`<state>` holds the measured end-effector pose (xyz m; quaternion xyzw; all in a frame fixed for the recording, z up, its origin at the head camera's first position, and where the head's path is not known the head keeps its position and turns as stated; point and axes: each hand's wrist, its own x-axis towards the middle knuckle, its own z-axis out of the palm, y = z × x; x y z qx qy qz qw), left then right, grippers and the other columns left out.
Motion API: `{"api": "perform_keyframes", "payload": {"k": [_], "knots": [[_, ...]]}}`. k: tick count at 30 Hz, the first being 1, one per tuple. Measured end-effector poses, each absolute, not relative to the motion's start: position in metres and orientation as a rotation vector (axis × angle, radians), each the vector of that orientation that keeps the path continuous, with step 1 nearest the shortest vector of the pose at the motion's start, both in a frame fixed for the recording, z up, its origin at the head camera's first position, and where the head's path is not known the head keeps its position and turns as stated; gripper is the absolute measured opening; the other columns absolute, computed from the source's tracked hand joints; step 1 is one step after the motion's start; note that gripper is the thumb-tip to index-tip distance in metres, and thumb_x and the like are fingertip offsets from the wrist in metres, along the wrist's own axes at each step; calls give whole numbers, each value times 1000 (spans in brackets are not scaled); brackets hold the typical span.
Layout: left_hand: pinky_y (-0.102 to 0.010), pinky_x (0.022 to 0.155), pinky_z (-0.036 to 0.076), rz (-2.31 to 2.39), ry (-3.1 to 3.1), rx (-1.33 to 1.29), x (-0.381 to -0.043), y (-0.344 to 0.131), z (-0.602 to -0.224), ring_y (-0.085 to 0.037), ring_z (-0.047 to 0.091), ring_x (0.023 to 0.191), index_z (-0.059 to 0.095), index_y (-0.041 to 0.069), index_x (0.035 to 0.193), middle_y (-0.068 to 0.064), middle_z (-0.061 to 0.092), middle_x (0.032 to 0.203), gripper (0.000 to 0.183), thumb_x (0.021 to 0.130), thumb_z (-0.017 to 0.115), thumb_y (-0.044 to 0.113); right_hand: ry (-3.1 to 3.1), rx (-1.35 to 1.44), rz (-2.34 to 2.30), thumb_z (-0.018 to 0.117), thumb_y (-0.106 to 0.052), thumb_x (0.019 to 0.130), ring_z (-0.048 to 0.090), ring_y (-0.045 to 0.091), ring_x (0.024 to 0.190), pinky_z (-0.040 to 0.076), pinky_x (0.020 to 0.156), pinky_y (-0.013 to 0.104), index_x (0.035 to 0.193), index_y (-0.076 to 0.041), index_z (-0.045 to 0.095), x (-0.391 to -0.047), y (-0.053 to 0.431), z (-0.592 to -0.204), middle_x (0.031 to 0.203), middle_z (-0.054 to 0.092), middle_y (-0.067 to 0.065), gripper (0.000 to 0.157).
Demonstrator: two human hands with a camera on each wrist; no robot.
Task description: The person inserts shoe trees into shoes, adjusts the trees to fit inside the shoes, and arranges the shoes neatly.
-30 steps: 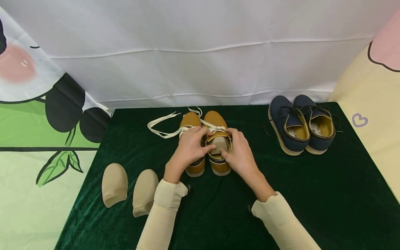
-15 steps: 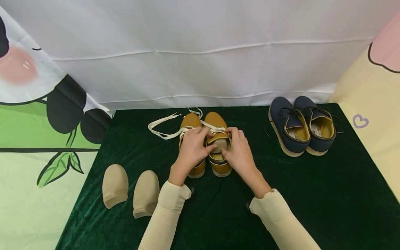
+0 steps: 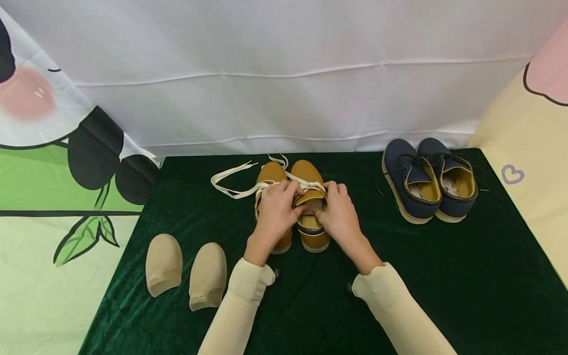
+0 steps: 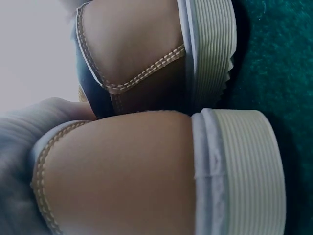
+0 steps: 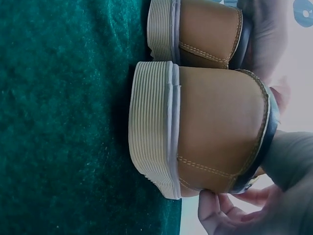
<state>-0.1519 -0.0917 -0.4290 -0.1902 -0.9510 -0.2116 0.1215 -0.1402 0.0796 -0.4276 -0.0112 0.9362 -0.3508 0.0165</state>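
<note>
A pair of tan lace-up shoes with white laces stands side by side, toes away from me. At the right tan shoe [image 3: 314,240], my left hand [image 3: 275,209] holds the opening's left side and my right hand [image 3: 339,217] the right side. Both thumbs reach into the opening, against a beige shoe form [image 3: 313,206] that is mostly hidden under the tongue. My left hand partly covers the left tan shoe [image 3: 271,171]. In the right wrist view, the right fingers [image 5: 209,208] curl against the shoe's side. The left wrist view shows both heels [image 4: 122,166] from behind.
Two beige shoe forms [image 3: 164,264] lie at the left on the dark green cloth [image 3: 319,305]. A navy pair of shoes [image 3: 410,177] stands at the back right. One long loose white lace [image 3: 230,182] trails left of the tan pair. A white curtain [image 3: 275,98] hangs behind.
The shoe form has slid deeper into the right tan shoe, toward the toe, so less of it shows. My hands have shifted slightly; the left wrist has moved right.
</note>
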Motion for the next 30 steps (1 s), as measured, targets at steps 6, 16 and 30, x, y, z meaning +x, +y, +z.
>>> {"api": "perform_keyframes", "payload": {"k": [6, 16, 30], "knots": [[-53, 113, 43, -631, -2786, -550, -152, -92, -429, -25, 69, 102, 64, 17, 106, -3, 67, 101, 36, 81, 90, 14, 2926, -17, -1058, 82, -13, 87, 63, 36, 97, 55, 79, 49, 134, -8, 50, -143, 79, -427, 122, 54, 19, 58], [-53, 112, 43, -639, -2781, -547, -151, -92, -429, -24, 68, 97, 65, 17, 106, -3, 67, 99, 37, 79, 89, 7, 2933, 13, -1039, 82, -18, 88, 63, 33, 88, 54, 72, 47, 128, -10, 52, -145, 80, -428, 115, 58, 15, 50], [-54, 112, 42, -613, -2804, -516, -152, -88, -428, -26, 67, 97, 61, 17, 106, -5, 65, 98, 38, 81, 89, 9, 2964, -93, -1021, 73, -19, 95, 63, 34, 98, 56, 82, 51, 135, -7, 52, -141, 84, -431, 124, 58, 18, 46]]}}
